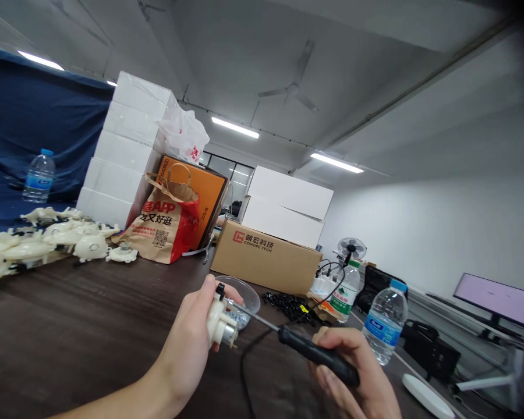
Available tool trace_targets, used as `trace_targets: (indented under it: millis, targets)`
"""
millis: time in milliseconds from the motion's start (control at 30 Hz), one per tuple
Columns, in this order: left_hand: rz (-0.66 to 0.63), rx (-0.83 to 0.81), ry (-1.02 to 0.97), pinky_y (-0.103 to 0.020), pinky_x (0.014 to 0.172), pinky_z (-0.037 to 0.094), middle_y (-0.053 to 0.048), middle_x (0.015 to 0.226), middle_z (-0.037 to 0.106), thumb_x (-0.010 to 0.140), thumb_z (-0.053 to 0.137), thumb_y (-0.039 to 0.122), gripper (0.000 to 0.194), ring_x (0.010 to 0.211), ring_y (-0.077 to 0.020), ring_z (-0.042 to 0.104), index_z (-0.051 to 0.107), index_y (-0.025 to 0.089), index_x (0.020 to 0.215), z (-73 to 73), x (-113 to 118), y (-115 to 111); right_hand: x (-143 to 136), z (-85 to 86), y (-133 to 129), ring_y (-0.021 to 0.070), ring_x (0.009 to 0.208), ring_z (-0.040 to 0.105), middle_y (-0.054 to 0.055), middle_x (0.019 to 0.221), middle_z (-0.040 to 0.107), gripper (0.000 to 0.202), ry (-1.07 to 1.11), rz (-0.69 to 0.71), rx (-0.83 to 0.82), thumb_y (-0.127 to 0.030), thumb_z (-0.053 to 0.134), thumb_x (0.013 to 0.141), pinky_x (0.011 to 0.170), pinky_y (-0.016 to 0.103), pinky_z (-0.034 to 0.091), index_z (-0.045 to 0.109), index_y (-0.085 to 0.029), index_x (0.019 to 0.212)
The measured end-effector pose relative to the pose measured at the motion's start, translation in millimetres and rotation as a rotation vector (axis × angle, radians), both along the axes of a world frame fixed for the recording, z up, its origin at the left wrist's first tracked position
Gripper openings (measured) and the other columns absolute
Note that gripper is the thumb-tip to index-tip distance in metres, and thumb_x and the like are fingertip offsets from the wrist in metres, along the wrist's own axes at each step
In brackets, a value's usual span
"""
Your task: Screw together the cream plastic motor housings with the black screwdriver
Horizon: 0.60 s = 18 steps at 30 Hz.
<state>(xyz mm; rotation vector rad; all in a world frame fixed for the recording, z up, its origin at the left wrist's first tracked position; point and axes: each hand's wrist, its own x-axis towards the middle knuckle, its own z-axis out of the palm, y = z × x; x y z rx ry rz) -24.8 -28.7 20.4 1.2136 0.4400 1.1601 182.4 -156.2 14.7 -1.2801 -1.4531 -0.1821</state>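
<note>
- By the left hand (pixel 190 334), the cream plastic housing (pixel 215 320) is held at 7 o'clock from the view's middle; it is pinched between thumb and fingers, and a small metal motor (pixel 229 334) is seen on it
- By the right hand (pixel 358 372), at 4 o'clock from the housing, the black handle of the screwdriver (pixel 317 352) is gripped, with the fingers curled around it
- The shaft is pointed to 10 o'clock, its end close to the black piece (pixel 220 290) on the housing; whether a screw is touched cannot be told
- Partly behind the housing, a clear bowl (pixel 254 295) with small shiny pieces is seen
- At 3 o'clock, small black parts (pixel 288 305) are heaped on the worktop (pixel 113 331)
- At 10 o'clock, many similar cream housings (pixel 48 240) are piled
</note>
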Motion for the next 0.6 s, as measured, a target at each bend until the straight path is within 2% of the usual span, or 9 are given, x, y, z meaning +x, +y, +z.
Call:
trace_targets:
  millis: [100, 200, 333, 467, 600]
  targets:
    - [0.030, 0.001, -0.033, -0.021, 0.047, 0.040, -0.007, 0.089, 0.066, 0.095, 0.040, 0.068, 0.061, 0.061, -0.0132, 0.051, 0.068, 0.014, 0.090, 1.9, 0.2, 1.8, -4.3, 3.6, 1.2, 0.0180, 0.064, 0.057, 0.002, 0.078, 0.060, 0.021, 0.178, 0.200, -0.061, -0.048, 0.062, 0.093, 0.057, 0.025, 0.051, 0.057, -0.028, 0.100]
    - [0.033, 0.010, -0.096, -0.020, 0.045, 0.038, -0.006, 0.094, 0.069, 0.095, 0.042, 0.067, 0.059, 0.059, -0.0120, 0.052, 0.066, 0.015, 0.084, 4.0, 0.2, 4.0, -2.0, 3.7, 3.0, 0.0197, 0.068, 0.064, 0.004, 0.078, 0.067, 0.024, 0.285, 0.172, -0.099, -0.045, 0.068, 0.090, 0.060, 0.026, 0.054, 0.062, -0.025, 0.102]
    - [0.053, 0.034, -0.154, -0.022, 0.055, 0.046, -0.006, 0.087, 0.069, 0.097, 0.040, 0.065, 0.059, 0.067, -0.0143, 0.057, 0.069, 0.015, 0.086, 6.4, -0.3, 6.0, -1.2, 3.5, 7.5, 0.0210, 0.067, 0.068, 0.009, 0.079, 0.075, 0.030, 0.323, 0.148, -0.143, -0.048, 0.073, 0.087, 0.059, 0.026, 0.055, 0.067, -0.024, 0.104]
    - [0.055, 0.083, -0.196, -0.022, 0.064, 0.048, -0.007, 0.099, 0.070, 0.099, 0.040, 0.063, 0.057, 0.079, -0.0158, 0.061, 0.067, 0.016, 0.081, 5.5, -0.3, 5.4, -8.0, 6.5, 12.2, 0.0188, 0.061, 0.066, 0.008, 0.070, 0.074, 0.030, 0.296, 0.153, -0.074, -0.052, 0.070, 0.089, 0.056, 0.024, 0.055, 0.070, -0.024, 0.100]
    - [0.068, 0.161, -0.175, -0.022, 0.058, 0.045, -0.003, 0.097, 0.069, 0.100, 0.041, 0.060, 0.051, 0.070, -0.0127, 0.056, 0.066, 0.018, 0.085, 2.4, -0.9, 4.7, -10.3, 6.6, 15.5, 0.0175, 0.060, 0.064, 0.005, 0.065, 0.071, 0.029, 0.280, 0.201, -0.049, -0.052, 0.063, 0.094, 0.057, 0.023, 0.053, 0.068, -0.024, 0.100]
